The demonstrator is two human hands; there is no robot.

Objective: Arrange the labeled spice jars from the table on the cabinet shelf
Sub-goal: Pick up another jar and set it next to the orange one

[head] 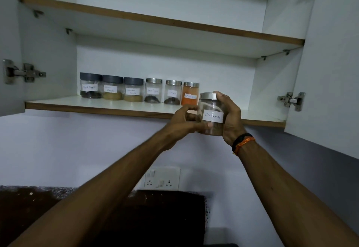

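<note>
You are gripping the cinnamon jar (211,115) between your left hand (184,123) and right hand (230,118), the shelf (97,104) just beyond them.

A pale wall (77,149) carries a white socket plate (162,177) above a dark speckled countertop (29,204).

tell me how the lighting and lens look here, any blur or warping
Head view: dim, flat light, the foreground counter nearly black; wide-angle warping tilts the shelf edges; row-jar labels are soft, but the held jar reads Cinnamon between left hand and right hand.
</note>
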